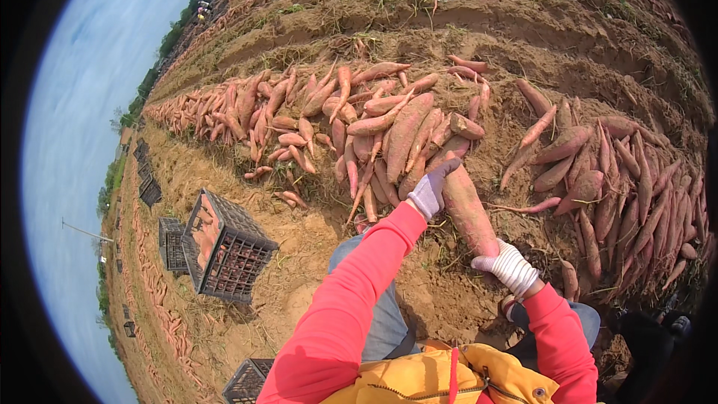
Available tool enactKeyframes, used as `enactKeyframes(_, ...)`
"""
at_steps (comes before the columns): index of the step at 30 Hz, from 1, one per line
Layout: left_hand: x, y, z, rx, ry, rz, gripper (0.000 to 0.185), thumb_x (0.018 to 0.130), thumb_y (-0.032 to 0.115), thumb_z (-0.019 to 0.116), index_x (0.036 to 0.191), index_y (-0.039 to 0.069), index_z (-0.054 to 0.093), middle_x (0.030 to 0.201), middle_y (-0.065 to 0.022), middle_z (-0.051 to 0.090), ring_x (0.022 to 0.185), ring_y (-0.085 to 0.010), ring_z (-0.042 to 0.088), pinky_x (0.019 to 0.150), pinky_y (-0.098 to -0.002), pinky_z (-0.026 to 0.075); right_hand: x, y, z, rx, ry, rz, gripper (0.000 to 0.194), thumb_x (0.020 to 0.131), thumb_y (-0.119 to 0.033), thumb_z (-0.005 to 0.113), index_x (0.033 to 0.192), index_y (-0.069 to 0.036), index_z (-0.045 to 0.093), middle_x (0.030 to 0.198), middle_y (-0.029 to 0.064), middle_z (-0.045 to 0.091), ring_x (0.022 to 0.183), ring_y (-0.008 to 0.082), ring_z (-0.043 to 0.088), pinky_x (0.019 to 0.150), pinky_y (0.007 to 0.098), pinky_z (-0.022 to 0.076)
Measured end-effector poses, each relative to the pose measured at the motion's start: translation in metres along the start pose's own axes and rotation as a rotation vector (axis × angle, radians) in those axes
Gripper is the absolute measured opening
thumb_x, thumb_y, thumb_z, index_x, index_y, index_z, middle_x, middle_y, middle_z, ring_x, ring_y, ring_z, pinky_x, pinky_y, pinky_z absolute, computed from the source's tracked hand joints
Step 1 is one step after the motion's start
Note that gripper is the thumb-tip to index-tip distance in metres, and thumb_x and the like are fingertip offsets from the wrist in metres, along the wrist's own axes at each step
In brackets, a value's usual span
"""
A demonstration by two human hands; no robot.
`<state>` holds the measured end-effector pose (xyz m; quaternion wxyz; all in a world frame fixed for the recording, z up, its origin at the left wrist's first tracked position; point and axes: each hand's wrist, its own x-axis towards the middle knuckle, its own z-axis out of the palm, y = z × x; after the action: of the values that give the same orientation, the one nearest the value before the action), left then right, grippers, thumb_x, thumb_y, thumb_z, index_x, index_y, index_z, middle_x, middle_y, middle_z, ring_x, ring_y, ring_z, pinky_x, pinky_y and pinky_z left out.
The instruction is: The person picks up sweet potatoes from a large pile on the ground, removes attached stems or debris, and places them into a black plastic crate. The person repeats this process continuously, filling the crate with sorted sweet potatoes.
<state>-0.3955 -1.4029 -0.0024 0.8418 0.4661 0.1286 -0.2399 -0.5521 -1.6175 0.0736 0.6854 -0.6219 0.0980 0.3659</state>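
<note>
A large, soil-dusted sweet potato (pixel 469 207) is held between my gloved hands over the soil. My left hand (pixel 433 186), in a pale glove with dark fingers, grips its upper end. Around its lower end is my right hand (pixel 507 267), in a white striped glove. Just beyond my left hand lies a heap of sweet potatoes (pixel 409 129), stretching away to the left along the row. Another sweet potato pile (pixel 634 191) lies to the right of the held one.
A black plastic crate (pixel 238 261) of sweet potatoes stands at the left, with another crate (pixel 171 244) behind it. A further crate (pixel 247 381) is at the bottom edge. Soil ridges (pixel 477 17) run beyond the heaps. Dark footwear (pixel 680 324) shows at lower right.
</note>
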Motion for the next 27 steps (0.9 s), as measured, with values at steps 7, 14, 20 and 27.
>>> enactKeyframes(7, -0.002, 0.021, 0.007, -0.110, -0.127, -0.033, 0.039, 0.101, 0.035, 0.049, 0.108, -0.002, 0.058, 0.101, -0.0147, 0.066, 0.087, -0.0235, 0.065, 0.080, -0.0348, 0.054, -0.001, -0.004, -0.005, -0.091, -0.081, 0.024, 0.043, 0.076, -0.019, 0.079, 0.107, -0.003, 0.054, 0.077, 0.0011, 0.059, 0.057, 0.0113, 0.058, 0.052, 0.0264, 0.0494)
enactKeyframes(14, -0.017, 0.042, 0.021, -0.220, -0.030, -0.099, 0.039, 0.100, 0.035, 0.050, 0.108, -0.003, 0.054, 0.096, -0.0163, 0.064, 0.087, -0.0299, 0.065, 0.080, -0.0429, 0.054, 0.003, 0.004, -0.005, -0.033, -0.105, 0.003, 0.038, 0.074, -0.014, 0.079, 0.102, -0.004, 0.056, 0.073, -0.0003, 0.057, 0.061, 0.0107, 0.059, 0.052, 0.0266, 0.0483)
enactKeyframes(20, -0.013, 0.044, 0.014, -0.242, -0.044, 0.015, 0.030, 0.098, 0.026, 0.053, 0.111, -0.002, 0.052, 0.087, -0.0103, 0.060, 0.083, -0.0275, 0.062, 0.078, -0.0430, 0.055, 0.002, 0.005, -0.005, 0.038, -0.140, 0.023, 0.029, 0.074, -0.013, 0.078, 0.094, -0.006, 0.058, 0.072, -0.0015, 0.057, 0.057, 0.0097, 0.052, 0.051, 0.0261, 0.0443)
enactKeyframes(27, -0.012, 0.045, 0.014, -0.170, 0.036, 0.042, 0.030, 0.098, 0.022, 0.054, 0.116, -0.001, 0.050, 0.088, -0.0089, 0.060, 0.084, -0.0247, 0.061, 0.076, -0.0398, 0.055, -0.002, -0.002, -0.003, 0.137, -0.107, 0.092, 0.024, 0.077, -0.017, 0.078, 0.089, -0.008, 0.059, 0.068, -0.0025, 0.055, 0.054, 0.0081, 0.048, 0.048, 0.0246, 0.0394)
